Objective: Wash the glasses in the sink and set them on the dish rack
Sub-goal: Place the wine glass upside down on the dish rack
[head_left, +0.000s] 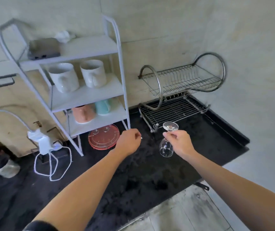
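1. Black speckled counter (150, 172) runs along a pale wall; above it, just in front of the dish rack (175, 110), hangs the one wine glass (166, 148), upside down, foot uppermost and bowl mouth down, clear of both the counter and the rack.
2. The right hand (180, 142) grips that glass by the stem, fingers curled round it, the foot showing above the knuckles and the bowl below; the arm is stretched forward.
3. The left hand (130, 141) is held out level beside it, apart from the glass, fingers curled inward; a small white speck sits at the fingertips, and whether it is pinched cannot be told.
4. The dish rack is wire with two tiers, upper and lower, joined by curved hoops; it stands on the counter against the wall.
5. To the left stands a white shelf unit (86, 95) with three shelves; the middle shelf holds two white mugs (63, 77); the lower one holds one pink mug (83, 114) and one teal mug (102, 106); the top carries a grey box (44, 48).
6. A round red tray (103, 139) lies partly under the lowest shelf; two small clear pieces on it are too blurred to name.
7. Farther left a white charger (43, 140) trails a looped cable (53, 165).
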`<action>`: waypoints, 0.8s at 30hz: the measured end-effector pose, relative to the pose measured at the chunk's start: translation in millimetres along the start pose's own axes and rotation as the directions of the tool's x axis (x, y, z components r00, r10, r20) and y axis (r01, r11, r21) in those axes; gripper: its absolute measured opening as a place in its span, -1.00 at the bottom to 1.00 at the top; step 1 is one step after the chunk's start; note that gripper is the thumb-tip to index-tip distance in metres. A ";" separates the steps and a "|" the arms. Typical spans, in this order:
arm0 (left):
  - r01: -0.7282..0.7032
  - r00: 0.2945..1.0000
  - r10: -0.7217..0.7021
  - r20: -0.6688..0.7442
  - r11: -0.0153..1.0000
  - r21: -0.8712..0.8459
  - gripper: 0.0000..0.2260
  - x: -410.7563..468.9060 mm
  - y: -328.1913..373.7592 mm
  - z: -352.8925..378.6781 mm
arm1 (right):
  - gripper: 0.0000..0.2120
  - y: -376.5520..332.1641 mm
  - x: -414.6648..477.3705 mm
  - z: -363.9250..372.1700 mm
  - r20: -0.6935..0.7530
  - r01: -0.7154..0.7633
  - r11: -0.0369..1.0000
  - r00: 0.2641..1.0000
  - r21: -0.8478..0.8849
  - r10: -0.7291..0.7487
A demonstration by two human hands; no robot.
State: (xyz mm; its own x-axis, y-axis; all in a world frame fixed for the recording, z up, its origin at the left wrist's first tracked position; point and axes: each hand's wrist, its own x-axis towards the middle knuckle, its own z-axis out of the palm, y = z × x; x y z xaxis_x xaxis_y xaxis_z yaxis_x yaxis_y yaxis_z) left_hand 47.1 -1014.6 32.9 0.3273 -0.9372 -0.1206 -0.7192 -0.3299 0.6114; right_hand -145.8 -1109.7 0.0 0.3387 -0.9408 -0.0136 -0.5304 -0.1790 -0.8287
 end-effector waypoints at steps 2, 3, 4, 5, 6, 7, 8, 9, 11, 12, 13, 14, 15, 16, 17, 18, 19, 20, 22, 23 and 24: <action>-0.021 0.999 0.022 -0.028 1.000 0.018 -0.80 20.5 34.1 20.0 | -0.66 22.5 16.7 -31.8 -0.014 0.006 0.999 1.000 -0.040 -0.007; -0.033 0.999 0.034 -0.036 0.999 0.030 -0.80 29.5 50.2 28.5 | -0.66 31.6 23.4 -47.5 -0.022 0.006 0.998 1.000 -0.055 -0.007; -0.046 0.998 0.047 -0.037 0.998 0.042 -0.81 37.9 65.2 35.4 | -0.66 40.7 30.5 -61.7 -0.030 0.001 0.998 1.000 -0.068 -0.003; -0.058 0.998 0.060 -0.036 0.997 0.052 -0.81 46.3 78.4 40.9 | -0.65 48.4 38.0 -74.6 -0.039 -0.005 0.997 0.999 -0.082 0.001; -0.068 0.997 0.070 -0.039 0.996 0.062 -0.81 54.7 91.0 44.8 | -0.64 55.5 46.6 -86.7 -0.047 -0.006 0.994 0.999 -0.105 0.001; -0.080 0.995 0.083 -0.051 0.994 0.075 -0.80 63.8 102.7 47.1 | -0.63 62.0 56.1 -97.4 -0.051 -0.004 0.991 0.999 -0.135 -0.003; -0.096 0.992 0.102 -0.071 0.991 0.094 -0.80 73.2 113.2 48.3 | -0.62 68.4 65.9 -106.3 -0.052 0.000 0.986 0.999 -0.166 -0.009; -0.115 0.988 0.126 -0.093 0.986 0.117 -0.79 83.3 122.8 49.0 | -0.62 74.0 75.9 -114.2 -0.054 0.001 0.980 0.998 -0.200 -0.012; -0.160 0.975 0.181 -0.131 0.974 0.161 -0.79 104.5 138.5 49.1 | -0.62 82.6 96.6 -126.7 -0.055 -0.006 0.966 0.998 -0.257 -0.008; -0.188 0.965 0.215 -0.148 0.965 0.181 -0.79 115.5 145.5 49.6 | -0.63 86.2 106.9 -132.4 -0.051 -0.012 0.959 0.999 -0.282 -0.003; -0.219 0.953 0.254 -0.165 0.954 0.204 -0.79 126.6 151.6 50.8 | -0.65 89.2 116.1 -137.9 -0.049 -0.013 0.952 0.999 -0.307 -0.002; -0.253 0.938 0.297 -0.181 0.940 0.230 -0.78 137.9 157.7 52.2 | -0.68 93.0 125.7 -142.9 -0.049 -0.007 0.944 0.999 -0.331 -0.010; -0.285 0.922 0.336 -0.190 0.924 0.254 -0.78 150.5 163.2 54.5 | -0.68 96.3 135.0 -148.2 -0.048 -0.003 0.935 0.999 -0.354 -0.015; -0.308 0.910 0.367 -0.194 0.910 0.277 -0.78 162.7 168.7 57.2 | -0.67 100.7 144.9 -153.2 -0.041 -0.001 0.924 0.999 -0.382 -0.016; -0.322 0.901 0.388 -0.194 0.897 0.304 -0.77 175.5 173.4 60.8 | -0.66 103.9 154.3 -158.0 -0.028 0.014 0.909 0.999 -0.418 -0.028; -0.320 0.899 0.396 -0.187 0.886 0.337 -0.76 188.1 176.8 64.7 | -0.64 107.1 164.3 -161.4 -0.012 0.039 0.890 0.999 -0.455 -0.050; -0.305 0.903 0.389 -0.181 0.878 0.368 -0.75 200.2 179.9 68.1 | -0.64 110.3 174.0 -164.9 0.002 0.064 0.873 0.997 -0.483 -0.072; -0.280 0.913 0.368 -0.175 0.878 0.389 -0.73 212.0 182.3 71.8 | -0.66 113.4 184.6 -168.1 0.012 0.082 0.862 0.996 -0.501 -0.088; -0.217 0.935 0.310 -0.171 0.883 0.416 -0.69 230.5 184.2 78.3 | -0.72 116.9 203.3 -171.6 0.034 0.119 0.846 0.992 -0.519 -0.119; -0.189 0.945 0.282 -0.166 0.883 0.429 -0.67 237.4 184.6 81.5 | -0.75 119.2 211.1 -171.9 0.045 0.141 0.840 0.989 -0.523 -0.138; -0.163 0.952 0.259 -0.162 0.880 0.446 -0.64 243.8 184.6 84.4 | -0.78 121.8 219.3 -171.1 0.053 0.165 0.834 0.986 -0.527 -0.161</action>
State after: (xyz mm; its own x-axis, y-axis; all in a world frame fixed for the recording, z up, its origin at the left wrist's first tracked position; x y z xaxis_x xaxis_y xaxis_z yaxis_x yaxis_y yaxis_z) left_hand -57.6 -1313.6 50.4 0.2247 -0.9595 0.1698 -0.9597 -0.1878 0.2092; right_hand -269.1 -1387.1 -8.2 0.4602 -0.8831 0.0907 -0.7960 -0.4557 -0.3985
